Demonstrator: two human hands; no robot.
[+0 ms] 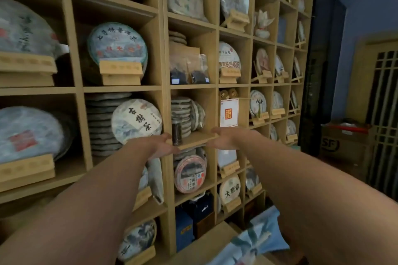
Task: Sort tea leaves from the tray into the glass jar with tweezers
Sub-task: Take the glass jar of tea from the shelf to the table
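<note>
Both hands, left hand (160, 146) and right hand (225, 139), reach open and empty toward a dark-filled jar (177, 133) standing on the shelf (193, 139) between them.

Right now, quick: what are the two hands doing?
Left hand: open, holding nothing, fingers reaching toward the dark jar on the shelf.
Right hand: open, empty, by the shelf edge.

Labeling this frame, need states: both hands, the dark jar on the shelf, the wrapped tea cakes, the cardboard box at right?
left hand: open, fingers extended toward the shelf, holding nothing
right hand: open, at the shelf edge, holding nothing
dark jar: upright on the shelf between the hands, ungripped
tea cakes: wrapped, propped on wooden stands
cardboard box: on the floor, top open
</note>
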